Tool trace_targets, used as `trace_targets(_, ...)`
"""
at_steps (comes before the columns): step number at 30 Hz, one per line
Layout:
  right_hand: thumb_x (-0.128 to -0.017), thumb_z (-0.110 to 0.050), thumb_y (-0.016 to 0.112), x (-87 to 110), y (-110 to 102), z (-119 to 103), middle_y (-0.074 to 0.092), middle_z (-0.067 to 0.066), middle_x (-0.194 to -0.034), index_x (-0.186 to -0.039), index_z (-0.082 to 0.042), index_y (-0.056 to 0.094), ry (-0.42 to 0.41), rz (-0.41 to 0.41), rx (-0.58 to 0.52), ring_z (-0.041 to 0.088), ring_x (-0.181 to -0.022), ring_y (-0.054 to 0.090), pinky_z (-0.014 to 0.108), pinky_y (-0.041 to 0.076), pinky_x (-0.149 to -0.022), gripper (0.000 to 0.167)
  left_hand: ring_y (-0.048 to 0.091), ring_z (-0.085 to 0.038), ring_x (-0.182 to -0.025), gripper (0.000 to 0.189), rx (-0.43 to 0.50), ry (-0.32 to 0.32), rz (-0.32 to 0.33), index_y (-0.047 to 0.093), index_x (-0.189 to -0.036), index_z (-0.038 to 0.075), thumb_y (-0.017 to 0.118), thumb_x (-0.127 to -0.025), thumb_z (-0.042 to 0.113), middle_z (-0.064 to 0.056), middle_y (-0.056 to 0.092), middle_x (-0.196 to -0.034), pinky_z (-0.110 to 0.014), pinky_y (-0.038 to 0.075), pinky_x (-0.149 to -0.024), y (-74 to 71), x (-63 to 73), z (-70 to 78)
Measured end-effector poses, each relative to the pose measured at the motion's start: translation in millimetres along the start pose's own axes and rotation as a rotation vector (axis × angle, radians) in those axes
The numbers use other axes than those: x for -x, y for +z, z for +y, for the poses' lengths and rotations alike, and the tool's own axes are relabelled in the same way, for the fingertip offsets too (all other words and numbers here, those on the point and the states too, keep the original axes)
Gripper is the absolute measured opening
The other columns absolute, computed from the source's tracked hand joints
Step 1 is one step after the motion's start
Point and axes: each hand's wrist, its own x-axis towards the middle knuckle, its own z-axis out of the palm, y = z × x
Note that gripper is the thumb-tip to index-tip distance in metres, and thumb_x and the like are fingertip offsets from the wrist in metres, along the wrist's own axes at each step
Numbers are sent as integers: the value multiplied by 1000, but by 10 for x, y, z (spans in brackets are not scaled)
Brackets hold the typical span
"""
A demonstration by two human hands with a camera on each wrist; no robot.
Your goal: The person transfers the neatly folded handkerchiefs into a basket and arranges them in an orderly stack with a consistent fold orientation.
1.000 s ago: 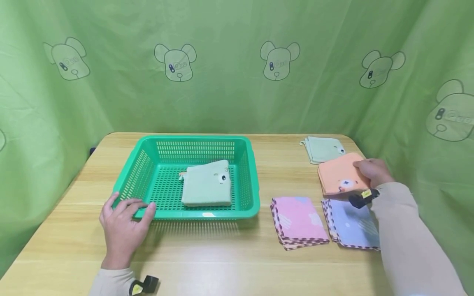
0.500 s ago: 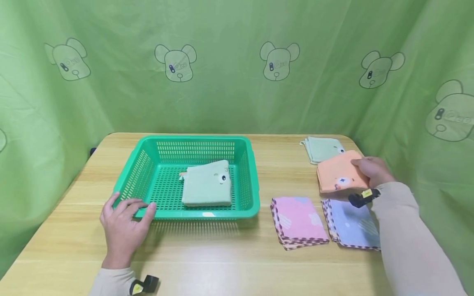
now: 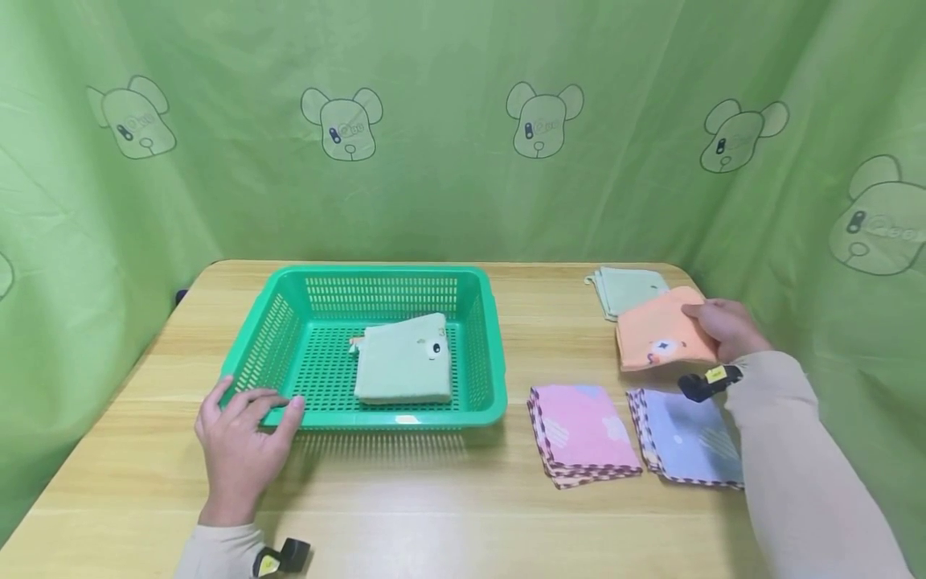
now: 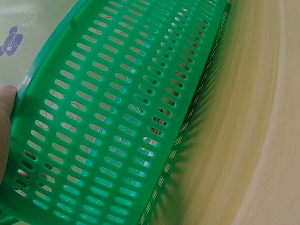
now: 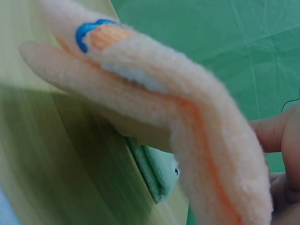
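While pinching folded orange cloth (image 3: pixel 654 322) in right hand (image 3: pixel 727 328) above wooden table (image 3: pixel 434 507), touching near-left rim of green basket (image 3: pixel 340 420) with relaxed, spread-fingered left hand (image 3: pixel 242 442).

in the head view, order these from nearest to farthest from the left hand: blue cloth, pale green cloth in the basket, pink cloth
From the left hand:
1. pale green cloth: inside the basket, right of the hand
2. pink cloth: on the table, right of the basket
3. blue cloth: on the table, right of the pink cloth
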Motion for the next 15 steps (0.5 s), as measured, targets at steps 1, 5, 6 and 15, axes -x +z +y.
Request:
trace_targets(1, -97, -25, 54, 5, 4, -9, 58, -12, -74, -142, 13, 26, -2, -2, -4, 5, -67, 60, 26, 55, -68, 65, 38, -47, -126, 34, -1, 1, 0, 72, -76, 3, 66, -80, 36, -19, 70, -91, -67, 19, -101, -1, 1, 0)
trace_targets(5, -97, -24, 55, 20, 24, -38, 58, -13, -73, -137, 11, 33, -1, 0, -34, 4, -67, 60, 24, 54, -68, 58, 38, -47, -126, 33, 0, -1, -2, 72, -76, 3, 66, -80, 36, -19, 69, -91, -67, 19, -100, -6, 6, 3)
trace_targets(6, -97, -23, 55, 23, 29, -45, 58, -13, -73, -134, 10, 37, -3, 3, -41, 4, -67, 60, 23, 54, -68, 53, 38, -47, -126, 33, 1, -2, -3, 72, -76, 3, 66, -80, 36, -19, 69, -91, -67, 19, -100, -7, 6, 4)
trace_targets(15, -96, -23, 57, 41, 60, -122, 59, -12, -75, -110, -9, 48, -13, -12, -71, 4, -68, 60, 23, 54, -67, 22, 38, -47, -127, 33, 1, -11, -5, 72, -77, 3, 66, -80, 35, -19, 69, -90, -67, 19, -99, -13, 4, 12)
